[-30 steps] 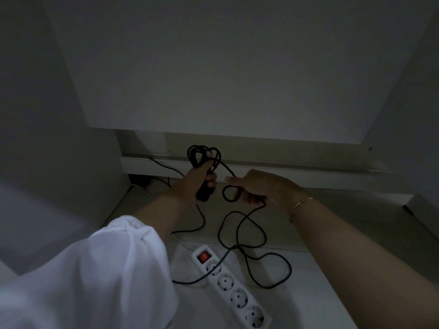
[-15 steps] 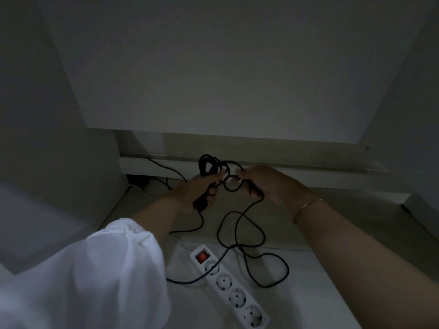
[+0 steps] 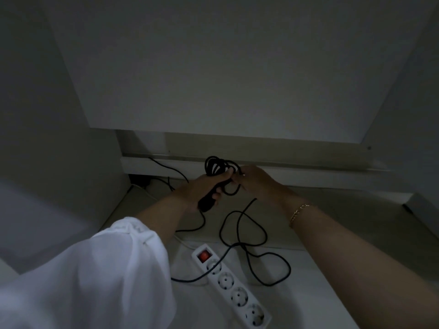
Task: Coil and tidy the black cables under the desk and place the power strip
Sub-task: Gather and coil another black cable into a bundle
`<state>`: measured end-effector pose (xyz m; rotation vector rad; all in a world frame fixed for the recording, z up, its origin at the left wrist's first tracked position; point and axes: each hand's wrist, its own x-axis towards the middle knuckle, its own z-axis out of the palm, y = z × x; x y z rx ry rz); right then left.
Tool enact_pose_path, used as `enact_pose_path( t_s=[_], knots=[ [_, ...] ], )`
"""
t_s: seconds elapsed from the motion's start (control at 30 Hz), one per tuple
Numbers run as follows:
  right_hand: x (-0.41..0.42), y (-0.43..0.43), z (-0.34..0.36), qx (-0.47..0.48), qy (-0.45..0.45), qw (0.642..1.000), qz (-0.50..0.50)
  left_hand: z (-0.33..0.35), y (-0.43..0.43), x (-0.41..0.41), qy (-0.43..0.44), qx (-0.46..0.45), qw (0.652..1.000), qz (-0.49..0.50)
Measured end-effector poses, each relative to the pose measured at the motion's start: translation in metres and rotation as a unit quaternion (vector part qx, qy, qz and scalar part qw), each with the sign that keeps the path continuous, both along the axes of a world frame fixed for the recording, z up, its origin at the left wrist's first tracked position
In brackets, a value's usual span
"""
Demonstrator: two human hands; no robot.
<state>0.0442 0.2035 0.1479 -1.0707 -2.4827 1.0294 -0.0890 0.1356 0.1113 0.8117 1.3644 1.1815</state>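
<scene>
My left hand point(image 3: 202, 188) grips a bundle of black cable loops point(image 3: 215, 165) together with a black block-shaped piece point(image 3: 207, 201) that hangs below the fist. My right hand point(image 3: 255, 180) touches the left, pinching a strand of the same black cable point(image 3: 240, 224) against the bundle. From there the loose cable drops in wide loops to the floor and crosses the white power strip point(image 3: 234, 284). The strip lies flat at the bottom centre, its red switch point(image 3: 203, 255) lit and its several sockets with nothing plugged in.
A dim recess under a desk: a white back panel point(image 3: 213, 67), a side panel point(image 3: 59, 150) on the left and a white skirting board point(image 3: 308, 178) along the wall. Another thin black cable point(image 3: 169, 168) and a dark plug point(image 3: 140, 180) sit in the back left corner.
My right hand has carried a fresh loop of cable up and left onto the bundle in my left hand. The two hands are now touching, and the bundle has shifted slightly right.
</scene>
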Motion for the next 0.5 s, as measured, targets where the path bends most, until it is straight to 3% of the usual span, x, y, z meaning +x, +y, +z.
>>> enact_pose_path(
  t_s=[0.1, 0.27, 0.37, 0.5],
  knots=[
    [0.0003, -0.0023, -0.0046, -0.02, 0.027, 0.999, 0.014, 0.001, 0.0013, 0.0, 0.03, 0.007, 0.999, 0.04],
    [-0.0039, -0.0054, -0.0063, -0.198, 0.198, 0.957, -0.082, 0.0043, 0.0045, 0.001, -0.025, 0.012, 0.999, 0.039],
    [0.0004, -0.0058, -0.0039, -0.209, 0.237, 0.944, -0.09, 0.0034, 0.0064, 0.002, -0.035, 0.007, 0.999, 0.028],
    [0.0007, -0.0062, 0.0005, -0.226, 0.289, 0.927, -0.078, 0.004, 0.0054, 0.0002, -0.144, 0.056, 0.988, 0.015]
  ],
)
